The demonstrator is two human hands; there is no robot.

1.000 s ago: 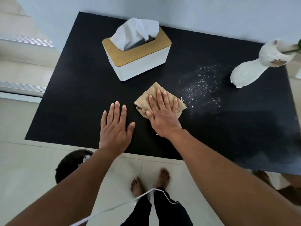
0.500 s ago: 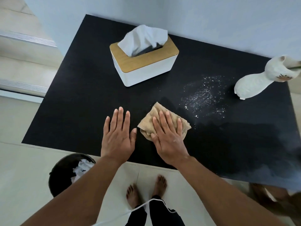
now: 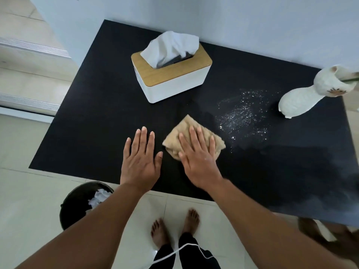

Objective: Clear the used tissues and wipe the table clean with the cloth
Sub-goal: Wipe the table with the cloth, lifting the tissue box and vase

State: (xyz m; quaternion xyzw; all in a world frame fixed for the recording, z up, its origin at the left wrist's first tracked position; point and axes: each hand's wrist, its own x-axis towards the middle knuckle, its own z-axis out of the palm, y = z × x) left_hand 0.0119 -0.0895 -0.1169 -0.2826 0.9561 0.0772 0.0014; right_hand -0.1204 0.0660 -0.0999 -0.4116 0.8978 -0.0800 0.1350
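Black bin (image 3: 77, 202) on the floor at the left holds crumpled white tissues (image 3: 98, 198). Just right of it, the left hand (image 3: 140, 162) lies flat on the black desk (image 3: 87, 123), its grip open and empty. Behind stands a tissue box (image 3: 174, 78). The right hand (image 3: 198, 160) presses flat, fingers spread, on the tan cloth (image 3: 184, 131). White crumbs (image 3: 240, 115) lie right of the cloth, near a white figurine (image 3: 303, 96).
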